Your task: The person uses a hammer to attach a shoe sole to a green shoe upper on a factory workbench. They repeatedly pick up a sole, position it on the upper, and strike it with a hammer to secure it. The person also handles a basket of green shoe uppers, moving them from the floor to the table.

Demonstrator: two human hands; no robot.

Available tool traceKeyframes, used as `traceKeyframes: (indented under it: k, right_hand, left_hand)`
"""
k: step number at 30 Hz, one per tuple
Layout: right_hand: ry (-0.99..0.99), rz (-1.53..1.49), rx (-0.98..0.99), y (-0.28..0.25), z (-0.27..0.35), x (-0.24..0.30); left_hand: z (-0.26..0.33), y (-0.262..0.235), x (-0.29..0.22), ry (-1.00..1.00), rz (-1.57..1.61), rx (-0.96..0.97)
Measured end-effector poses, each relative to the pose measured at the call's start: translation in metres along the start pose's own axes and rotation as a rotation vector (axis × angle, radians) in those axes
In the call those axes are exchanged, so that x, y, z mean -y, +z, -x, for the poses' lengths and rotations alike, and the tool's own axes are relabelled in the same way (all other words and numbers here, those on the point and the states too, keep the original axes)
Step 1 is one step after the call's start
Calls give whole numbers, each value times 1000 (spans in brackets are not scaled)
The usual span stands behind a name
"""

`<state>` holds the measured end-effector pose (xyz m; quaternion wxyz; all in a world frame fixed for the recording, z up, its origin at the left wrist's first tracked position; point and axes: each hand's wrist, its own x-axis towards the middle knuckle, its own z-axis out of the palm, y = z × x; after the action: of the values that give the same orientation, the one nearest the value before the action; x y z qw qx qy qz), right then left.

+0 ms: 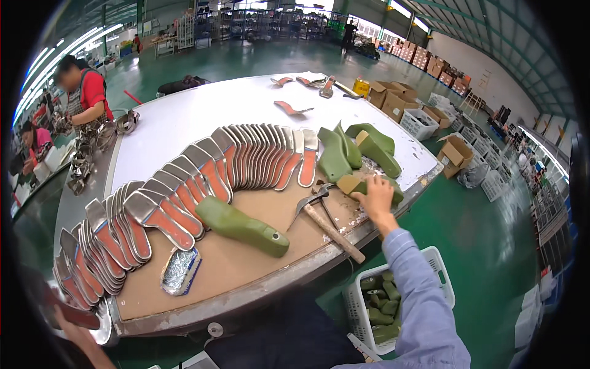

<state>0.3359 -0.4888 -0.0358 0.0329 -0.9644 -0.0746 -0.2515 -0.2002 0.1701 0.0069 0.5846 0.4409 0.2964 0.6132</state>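
My right hand (376, 195) grips a green shoe last (396, 195) with a tan end block, at the table's right edge. Several other green lasts (334, 158) lie just beyond it. At the dim lower left rim, my left hand (75, 332) holds a reddish-brown insole (77, 315), partly lost in shadow. A long curved row of metal-fronted insoles with orange backs (212, 172) overlaps across the table. In front of the row, a single green last (243, 227) lies on its side. Nearer my right hand rests a hammer (332, 232), its wooden handle pointing toward me, crossing dark pincers (330, 215).
A white basket of green lasts (439, 264) stands below the table's right edge. A silver-wrapped block (180, 270) lies near the front edge. Loose insoles (293, 109) lie at the far side. Cartons (455, 154) stand right; a person in red (92, 92) works left.
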Motion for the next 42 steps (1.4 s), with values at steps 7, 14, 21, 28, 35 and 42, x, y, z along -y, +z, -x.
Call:
traceKeyframes:
  k: [7, 14, 21, 28, 35, 42]
  right_hand:
    - [-354, -170, 609, -41, -26, -52]
    - [-126, -428, 675, -41, -9, -33]
    - [-76, -890, 188, -135, 80, 70]
    - [-766, -1168, 132, -218, 170, 199]
    - [-312, -1918, 1548, -156, 214, 238]
    - [-943, -1438, 297, -151, 188, 259]
  left_hand:
    - [190, 125, 23, -360, 65, 292]
    - [306, 187, 32, -614, 162, 513]
    - [382, 246, 35, -683, 286, 648]
    - [328, 216, 19, -783, 702, 297]
    - [312, 180, 18, -636, 815, 433]
    - [253, 169, -23, -47, 624, 571]
